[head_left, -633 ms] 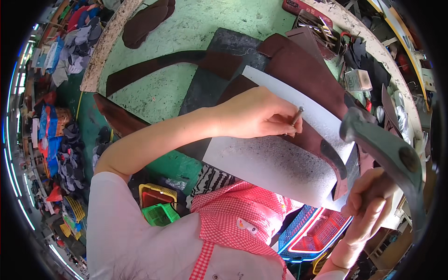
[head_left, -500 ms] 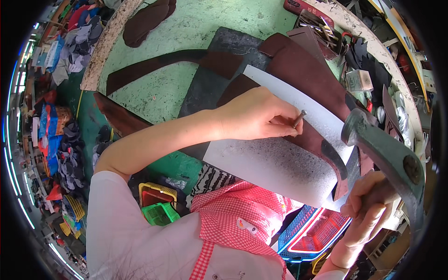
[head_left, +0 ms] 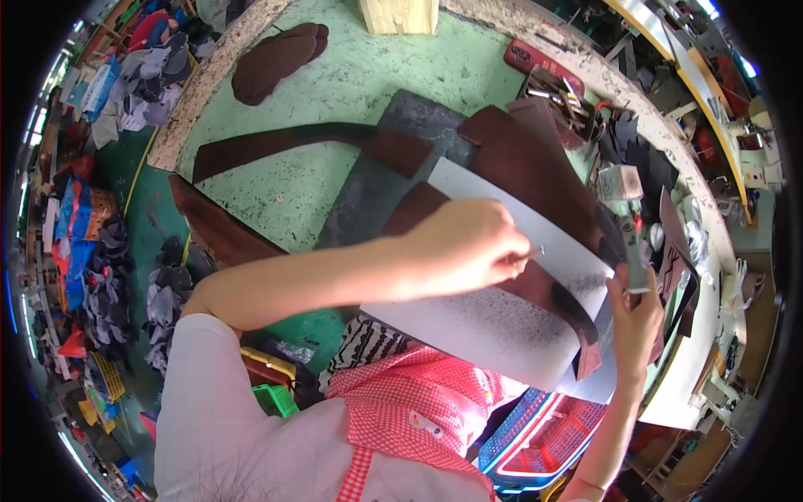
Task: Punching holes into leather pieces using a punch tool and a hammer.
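1. Head view: I'm watching the left hand (head_left: pixel 478 249) pinching a metal rod (head_left: pixel 534 253).
2. Beneath it, the brown strip (head_left: pixel 542 289) is running far-left to near-right.
3. Right of the strip, the right hand (head_left: pixel 637 318) is gripping a hammer (head_left: pixel 636 268).

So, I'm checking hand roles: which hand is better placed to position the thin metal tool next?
Probably the left hand: it pinches the thin metal tool over the brown strip, while the right hand holds the hammer off to the right.
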Action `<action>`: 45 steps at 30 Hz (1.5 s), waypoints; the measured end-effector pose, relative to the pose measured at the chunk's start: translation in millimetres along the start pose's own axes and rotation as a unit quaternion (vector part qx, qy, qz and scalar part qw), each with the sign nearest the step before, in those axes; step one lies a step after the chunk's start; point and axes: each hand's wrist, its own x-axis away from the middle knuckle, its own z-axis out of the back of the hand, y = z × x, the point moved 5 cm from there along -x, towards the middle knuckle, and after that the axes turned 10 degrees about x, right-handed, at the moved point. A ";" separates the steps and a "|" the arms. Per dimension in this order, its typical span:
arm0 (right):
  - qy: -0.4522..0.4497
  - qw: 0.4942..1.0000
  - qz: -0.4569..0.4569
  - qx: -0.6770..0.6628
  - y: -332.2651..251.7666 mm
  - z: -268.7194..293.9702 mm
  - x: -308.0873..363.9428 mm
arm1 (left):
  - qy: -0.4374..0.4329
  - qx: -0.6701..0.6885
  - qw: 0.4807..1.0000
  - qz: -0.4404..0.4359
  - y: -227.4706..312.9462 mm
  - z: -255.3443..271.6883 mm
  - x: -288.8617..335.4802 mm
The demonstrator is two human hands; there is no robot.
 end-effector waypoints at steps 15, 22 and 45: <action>0.023 0.983 0.069 0.171 43.1 -21.2 -23.2 | 0.097 0.127 0.936 0.312 -112.4 211.2 152.4; 0.006 0.999 0.036 -0.020 -3.7 26.5 -24.4 | 0.135 0.046 0.990 -0.020 -50.8 136.9 41.4; -0.005 0.991 0.129 -0.025 -21.9 -6.1 -9.2 | -0.173 0.079 0.942 0.276 -14.7 66.4 23.0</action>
